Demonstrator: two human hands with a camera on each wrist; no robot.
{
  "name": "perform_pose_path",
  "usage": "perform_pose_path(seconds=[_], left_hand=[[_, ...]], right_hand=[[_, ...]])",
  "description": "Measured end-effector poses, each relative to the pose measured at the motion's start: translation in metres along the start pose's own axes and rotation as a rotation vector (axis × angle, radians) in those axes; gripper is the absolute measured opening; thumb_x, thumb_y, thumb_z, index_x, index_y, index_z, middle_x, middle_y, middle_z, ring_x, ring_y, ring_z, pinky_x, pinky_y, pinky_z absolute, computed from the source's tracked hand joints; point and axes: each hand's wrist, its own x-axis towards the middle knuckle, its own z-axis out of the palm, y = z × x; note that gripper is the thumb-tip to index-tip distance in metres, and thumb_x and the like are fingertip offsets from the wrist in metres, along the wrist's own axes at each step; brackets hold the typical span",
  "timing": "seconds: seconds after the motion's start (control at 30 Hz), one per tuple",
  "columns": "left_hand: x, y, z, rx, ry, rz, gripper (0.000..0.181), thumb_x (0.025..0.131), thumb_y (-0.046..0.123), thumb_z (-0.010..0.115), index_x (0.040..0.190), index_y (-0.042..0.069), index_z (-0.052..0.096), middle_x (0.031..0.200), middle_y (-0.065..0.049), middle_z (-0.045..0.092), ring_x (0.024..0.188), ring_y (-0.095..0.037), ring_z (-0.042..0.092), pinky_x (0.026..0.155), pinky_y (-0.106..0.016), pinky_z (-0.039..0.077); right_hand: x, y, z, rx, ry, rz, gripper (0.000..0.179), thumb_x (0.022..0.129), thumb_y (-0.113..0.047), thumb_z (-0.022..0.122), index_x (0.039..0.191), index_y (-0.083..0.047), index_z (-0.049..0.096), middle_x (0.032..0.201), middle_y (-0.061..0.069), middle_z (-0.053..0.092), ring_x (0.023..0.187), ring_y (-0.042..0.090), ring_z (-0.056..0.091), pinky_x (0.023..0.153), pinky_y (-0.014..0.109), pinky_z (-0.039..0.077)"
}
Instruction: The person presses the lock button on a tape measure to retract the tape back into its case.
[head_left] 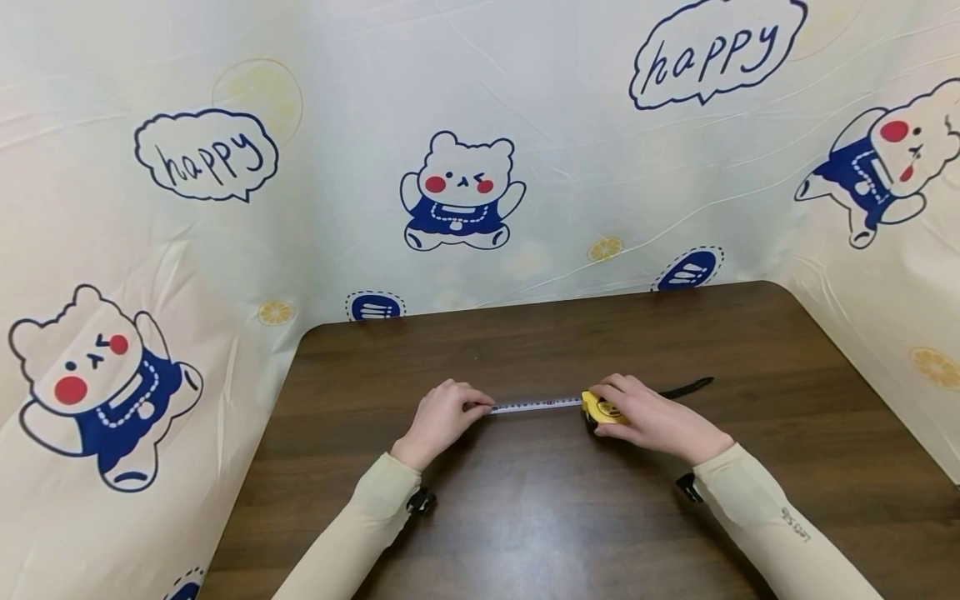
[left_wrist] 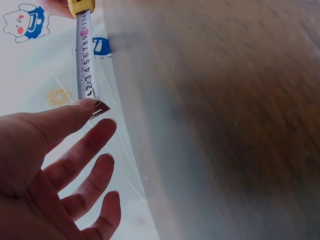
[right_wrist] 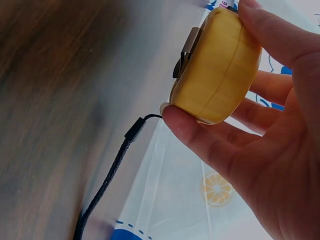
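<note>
A yellow tape measure (head_left: 597, 408) lies in my right hand (head_left: 660, 417) over the middle of the table. Fingers and thumb curl round its case, which fills much of the right wrist view; a black wrist strap (right_wrist: 112, 170) trails from it. From the case a short length of white blade (head_left: 536, 406) runs straight to the left. My left hand (head_left: 442, 421) pinches the blade's free end near its metal hook (left_wrist: 102, 108). In the left wrist view the blade's numbers face the camera, and the other left fingers are spread apart below the thumb.
The dark brown wooden table (head_left: 525, 533) has rounded far corners. A pale curtain (head_left: 360, 167) printed with bears, orange slices and the word "happy" hangs behind it and along both sides. A small black device (head_left: 422, 501) sits at the left wrist, another (head_left: 688, 487) at the right.
</note>
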Motion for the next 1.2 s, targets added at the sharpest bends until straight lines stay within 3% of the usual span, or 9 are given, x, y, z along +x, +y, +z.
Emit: perform_pose_path(seconds=[1.2], left_hand=[[0.006, 0.009, 0.011, -0.018, -0.024, 0.014, 0.009, 0.095, 0.023, 0.079, 0.101, 0.023, 0.085, 0.096, 0.007, 0.078, 0.085, -0.014, 0.062, 0.071, -0.032, 0.051]], right_hand=[[0.014, -0.008, 0.012, -0.036, 0.033, -0.051, 0.050, 0.095, -0.030, 0.079, 0.132, 0.000, 0.063, 0.119, 0.007, 0.061, 0.103, 0.018, 0.055, 0.087, 0.037, 0.053]])
